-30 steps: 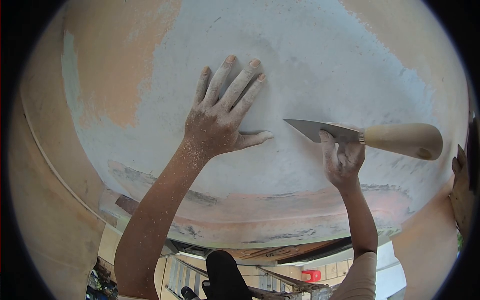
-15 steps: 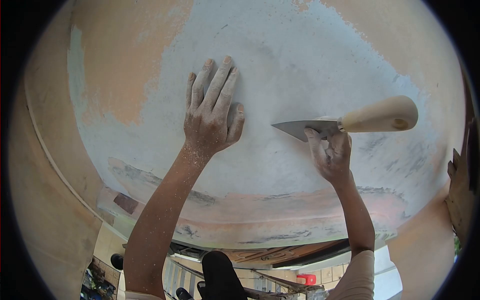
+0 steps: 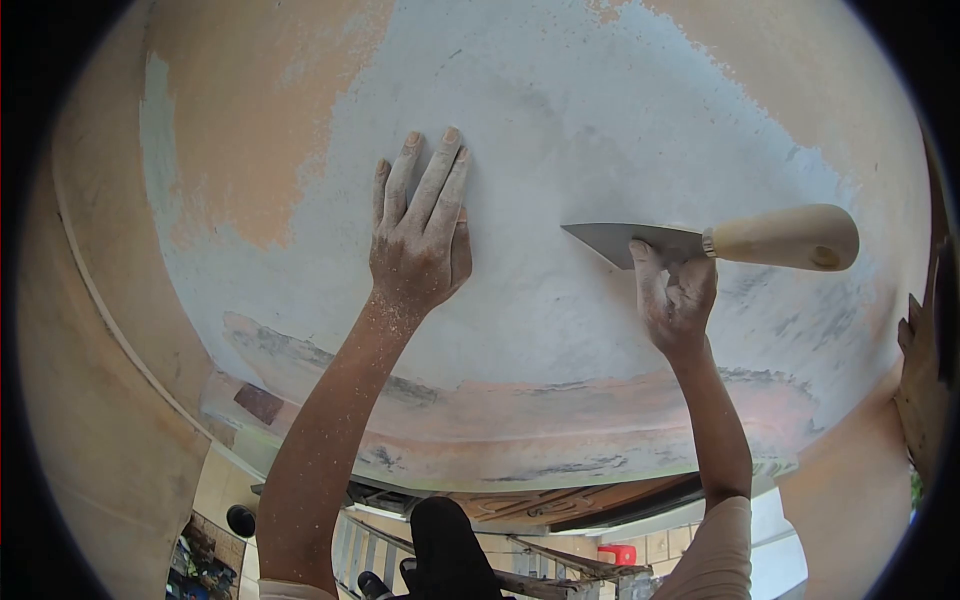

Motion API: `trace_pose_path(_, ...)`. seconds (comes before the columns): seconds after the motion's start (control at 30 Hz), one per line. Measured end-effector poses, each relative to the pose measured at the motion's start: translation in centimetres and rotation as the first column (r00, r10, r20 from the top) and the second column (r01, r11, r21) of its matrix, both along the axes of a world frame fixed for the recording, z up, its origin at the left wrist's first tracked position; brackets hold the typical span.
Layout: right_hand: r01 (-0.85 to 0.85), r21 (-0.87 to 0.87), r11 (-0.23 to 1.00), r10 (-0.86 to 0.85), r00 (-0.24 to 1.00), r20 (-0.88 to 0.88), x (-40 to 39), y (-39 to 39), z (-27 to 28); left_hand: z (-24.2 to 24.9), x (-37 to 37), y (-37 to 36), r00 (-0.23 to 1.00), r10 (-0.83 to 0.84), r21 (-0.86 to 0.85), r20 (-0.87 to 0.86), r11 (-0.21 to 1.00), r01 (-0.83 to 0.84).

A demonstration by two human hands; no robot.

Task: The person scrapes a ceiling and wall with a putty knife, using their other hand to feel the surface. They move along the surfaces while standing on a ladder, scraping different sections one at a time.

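Dusted with white powder, my left hand [image 3: 415, 235] lies flat on a curved wall surface [image 3: 530, 310] patched in white, peach and pink, its fingers stretched and the thumb close to the palm. To the right, my right hand [image 3: 678, 300] pinches the metal blade of a pointed trowel [image 3: 640, 243] between thumb and fingers. The trowel's thick wooden handle [image 3: 790, 238] points right, beyond the hand, and its tip points left towards my left hand. Whether the blade touches the wall I cannot tell.
Below are a metal ladder [image 3: 375, 550], a red plastic item [image 3: 620, 553] on the tiled floor and a carved wooden panel [image 3: 570, 503]. A dark round object [image 3: 240, 520] is at lower left. Jagged brown pieces [image 3: 915, 370] stand at the right edge.
My right hand and the trowel have shifted right, with the blade tilted more downward to the right. My left hand's fingertips are slightly lower, and its thumb has drawn in.
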State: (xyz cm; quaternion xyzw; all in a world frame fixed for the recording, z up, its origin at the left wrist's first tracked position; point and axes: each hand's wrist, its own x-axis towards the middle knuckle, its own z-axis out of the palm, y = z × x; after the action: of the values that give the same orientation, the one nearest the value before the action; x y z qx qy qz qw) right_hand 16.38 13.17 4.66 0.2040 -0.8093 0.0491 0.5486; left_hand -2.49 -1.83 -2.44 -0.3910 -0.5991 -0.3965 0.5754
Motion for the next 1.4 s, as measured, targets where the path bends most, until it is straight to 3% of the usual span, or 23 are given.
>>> trace_pose_path(0.13,0.008,0.019,1.000,-0.014,0.932,0.363,0.1,-1.5,-0.2,-1.5,-0.5,-0.4,0.999,0.045,-0.017,0.015,0.999,-0.045)
trace_pose_path(0.2,-0.036,0.073,0.997,0.023,0.985,0.172,-0.9,-1.9,0.7,-2.2,-0.5,-0.7,0.998,0.059,-0.034,0.030,0.998,-0.058)
trace_pose_path(0.27,-0.166,-0.297,0.940,0.174,0.985,0.003,-2.5,-3.0,0.8,-2.7,-0.5,-0.9,0.997,0.067,-0.039,0.049,0.997,-0.065)
trace_pose_path(0.4,-0.032,0.199,0.979,-0.032,0.950,0.310,-3.5,-4.1,0.2,-3.2,-0.6,-1.1,0.997,0.053,-0.035,0.060,0.998,-0.051)
trace_pose_path(0.47,-0.070,0.081,0.994,0.065,0.995,0.070,-4.7,-4.7,2.0,-3.2,-0.7,-1.2,0.998,0.029,-0.036,0.063,0.999,-0.026)
trace_pose_path(0.53,-0.144,-0.042,0.989,0.147,0.986,0.082,-5.5,-4.7,1.7,-2.9,-0.7,-1.2,0.997,0.025,-0.003,0.079,1.000,-0.025)
trace_pose_path(0.6,-0.067,0.151,0.986,0.036,0.979,0.199,-5.0,-5.1,0.7,-2.8,-0.6,-1.3,0.995,0.027,0.009,0.092,1.000,-0.028)
trace_pose_path(0.63,-0.044,0.246,0.968,0.009,0.990,0.139,-5.0,-4.9,1.0,-2.9,-0.5,-1.4,0.995,0.028,0.004,0.096,1.000,-0.029)
trace_pose_path(0.7,-0.100,0.043,0.994,0.097,0.994,0.059,-5.4,-4.5,1.3,-3.3,-0.3,-1.3,0.995,0.019,-0.009,0.098,1.000,-0.018)
trace_pose_path(0.77,-0.107,0.034,0.994,0.101,0.986,0.133,-5.3,-4.3,0.8,-3.2,-0.6,-1.3,0.996,0.010,-0.016,0.084,1.000,-0.009)
trace_pose_path(0.8,-0.082,0.189,0.979,0.039,0.975,0.219,-4.8,-4.4,0.5,-3.1,-0.6,-1.3,0.996,0.010,-0.014,0.084,1.000,-0.009)
trace_pose_path(0.83,-0.030,0.295,0.955,-0.012,0.990,0.141,-4.7,-5.1,1.3,-3.1,-0.7,-1.3,0.996,0.009,-0.015,0.085,1.000,-0.008)
trace_pose_path(0.93,-0.219,-0.260,0.941,0.227,0.974,0.003,-5.8,-4.7,1.0,-3.4,-0.5,-1.3,0.996,0.003,-0.026,0.093,1.000,0.000)
trace_pose_path(0.97,-0.189,-0.158,0.969,0.206,0.974,0.095,-5.5,-4.1,0.0,-3.2,-0.6,-1.4,0.996,0.009,-0.023,0.090,1.000,-0.007)
trace_pose_path(1.0,-0.056,0.143,0.988,0.018,0.967,0.254,-4.4,-4.4,0.2,-3.2,-0.7,-1.4,0.996,0.014,-0.024,0.091,1.000,-0.011)
trace_pose_path(1.07,0.046,0.321,0.946,-0.094,0.986,0.136,-4.2,-4.3,0.5,-3.3,-0.6,-1.5,0.995,0.018,-0.035,0.093,0.999,-0.015)
trace_pose_path(1.13,-0.148,-0.241,0.959,0.169,0.983,0.069,-4.9,-3.9,-0.1,-3.3,-0.5,-1.3,0.995,0.026,-0.017,0.093,1.000,-0.025)
trace_pose_path(1.2,-0.096,0.164,0.982,0.058,0.973,0.223,-4.3,-3.8,0.3,-3.2,-0.7,-1.4,0.995,0.035,0.000,0.091,0.999,-0.035)
trace_pose_path(1.27,0.055,0.348,0.936,-0.095,0.991,0.099,-4.2,-3.9,0.6,-3.4,-0.6,-1.3,0.996,0.023,0.001,0.090,1.000,-0.024)
trace_pose_path(1.3,-0.062,0.028,0.998,0.059,0.993,0.101,-4.6,-4.1,0.5,-3.2,-0.6,-1.3,0.996,0.023,-0.008,0.086,1.000,-0.022)
trace_pose_path(1.33,-0.176,-0.294,0.939,0.201,0.978,0.057,-5.1,-4.0,0.1,-3.1,-0.6,-1.4,0.996,0.019,-0.016,0.087,1.000,-0.018)
trace_pose_path(1.37,-0.192,-0.259,0.947,0.214,0.975,0.061,-5.4,-3.6,-0.3,-3.2,-0.5,-1.5,0.996,0.017,-0.023,0.092,1.000,-0.015)
trace_pose_path(1.4,-0.081,0.081,0.993,0.063,0.978,0.201,-4.8,-3.7,-0.1,-3.2,-0.4,-1.5,0.996,0.017,-0.030,0.091,0.999,-0.014)
